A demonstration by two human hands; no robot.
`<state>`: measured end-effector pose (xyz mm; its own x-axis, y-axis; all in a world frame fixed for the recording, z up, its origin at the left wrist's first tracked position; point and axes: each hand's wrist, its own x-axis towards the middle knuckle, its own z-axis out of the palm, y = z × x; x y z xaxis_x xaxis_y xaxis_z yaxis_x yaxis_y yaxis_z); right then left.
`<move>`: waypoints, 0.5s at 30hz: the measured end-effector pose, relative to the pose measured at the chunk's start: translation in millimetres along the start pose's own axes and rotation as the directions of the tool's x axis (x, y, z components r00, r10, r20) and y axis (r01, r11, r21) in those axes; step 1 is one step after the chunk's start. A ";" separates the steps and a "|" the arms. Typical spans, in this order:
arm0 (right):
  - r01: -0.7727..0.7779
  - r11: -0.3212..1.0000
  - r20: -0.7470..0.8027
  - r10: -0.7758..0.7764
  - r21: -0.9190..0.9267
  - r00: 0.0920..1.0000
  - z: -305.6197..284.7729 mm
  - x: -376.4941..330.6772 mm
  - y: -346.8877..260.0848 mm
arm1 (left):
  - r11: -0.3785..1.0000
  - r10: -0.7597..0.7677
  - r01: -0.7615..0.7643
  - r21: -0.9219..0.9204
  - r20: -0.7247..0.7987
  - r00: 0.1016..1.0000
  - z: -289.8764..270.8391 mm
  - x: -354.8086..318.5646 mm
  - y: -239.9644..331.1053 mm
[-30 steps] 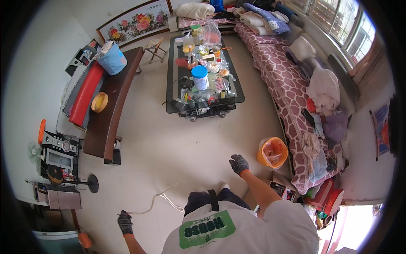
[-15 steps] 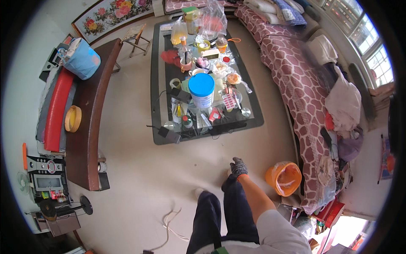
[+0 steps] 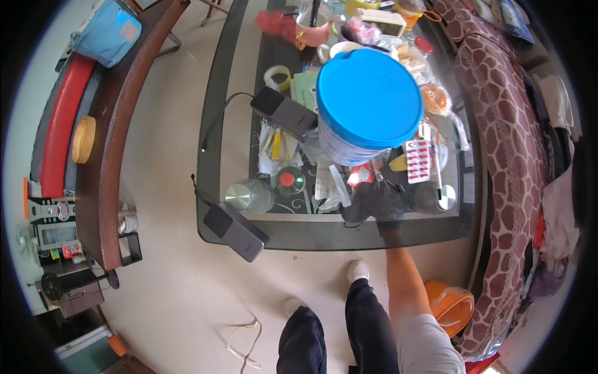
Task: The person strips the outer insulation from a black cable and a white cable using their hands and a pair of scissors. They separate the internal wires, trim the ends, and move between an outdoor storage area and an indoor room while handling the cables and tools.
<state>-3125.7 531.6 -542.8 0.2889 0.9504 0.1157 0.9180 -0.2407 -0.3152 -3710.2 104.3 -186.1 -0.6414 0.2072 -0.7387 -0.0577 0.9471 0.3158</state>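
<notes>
My right hand (image 3: 379,202), in a dark knitted glove, reaches to the near edge of the glass-topped table (image 3: 299,240). It looks dimmed, as though seen through the glass; the fingers are dark and I cannot make out whether they hold anything. Just beyond it are a red-and-white packet (image 3: 361,175) and a clear plastic strip (image 3: 340,185). A white tub with a blue lid (image 3: 370,96) stands farther in. To the right of the hand lie a blister pack of pills (image 3: 418,161) and a round silver-topped piece (image 3: 446,197). My left hand is out of view.
Two black power adapters (image 3: 235,232) (image 3: 283,113) lie on the left of the table, one over its near corner. An orange bin (image 3: 450,306) stands beside my right arm, next to the patterned sofa (image 3: 498,206). A pale cord (image 3: 244,344) lies on the floor. A brown bench (image 3: 103,156) runs along the left.
I have come closer to the table, which now fills more of the view. My right hand has gone from beside my leg to the table's near edge.
</notes>
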 end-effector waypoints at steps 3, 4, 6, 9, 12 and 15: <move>-0.265 0.953 0.129 0.247 0.146 0.960 1.6 14.0 4.0 | 0.999 -0.030 0.030 0.011 0.002 1.000 7.3 -0.8 5.7; -0.295 0.945 0.134 0.278 0.139 0.951 5.1 13.1 10.7 | 0.999 -0.032 0.032 0.012 0.006 0.999 8.3 0.4 9.1; -0.298 0.954 0.138 0.293 0.022 0.946 8.7 6.6 20.3 | 0.999 -0.039 0.038 0.021 0.011 0.999 9.0 -1.4 14.4; -0.185 0.979 0.092 0.192 -0.081 0.977 -18.1 -3.2 6.5 | 0.998 -0.054 0.054 0.021 0.007 0.999 9.9 -14.0 9.2; -0.049 0.998 0.023 0.050 -0.039 0.998 -56.9 -23.2 -10.5 | 0.998 -0.057 0.057 0.016 0.011 0.998 8.9 -24.3 6.2; -0.289 0.944 0.298 0.232 0.163 0.926 -92.1 -31.0 -21.7 | 0.999 -0.051 0.051 0.000 -0.002 0.999 2.5 -44.9 -5.1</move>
<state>-3129.6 489.1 -452.8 0.3991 0.8830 -0.2470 0.7386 -0.4692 -0.4840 -3679.2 90.7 -156.0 -0.6392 0.1579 -0.7527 -0.0907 0.9564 0.2776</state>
